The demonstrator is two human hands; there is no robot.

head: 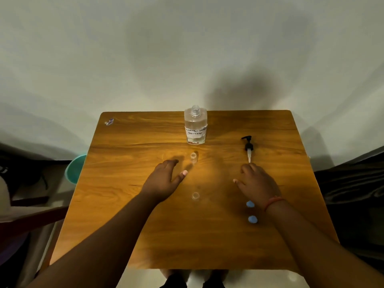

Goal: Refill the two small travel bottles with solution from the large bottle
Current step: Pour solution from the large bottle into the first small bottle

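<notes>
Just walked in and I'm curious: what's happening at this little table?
A person is set up to refill two small clear bottles from a large bottle of solution. The large bottle's pump lies on the table, and two blue caps lie near the right wrist. The left hand and right hand hover open, holding nothing.

A clear large bottle (195, 124) — hand-lettered white label, neck open — stands upright. Nearer than it, in line, stand two clear small travel bottles, uncapped: one (193, 157) just in front, the other (195, 196) well beyond that.
</notes>
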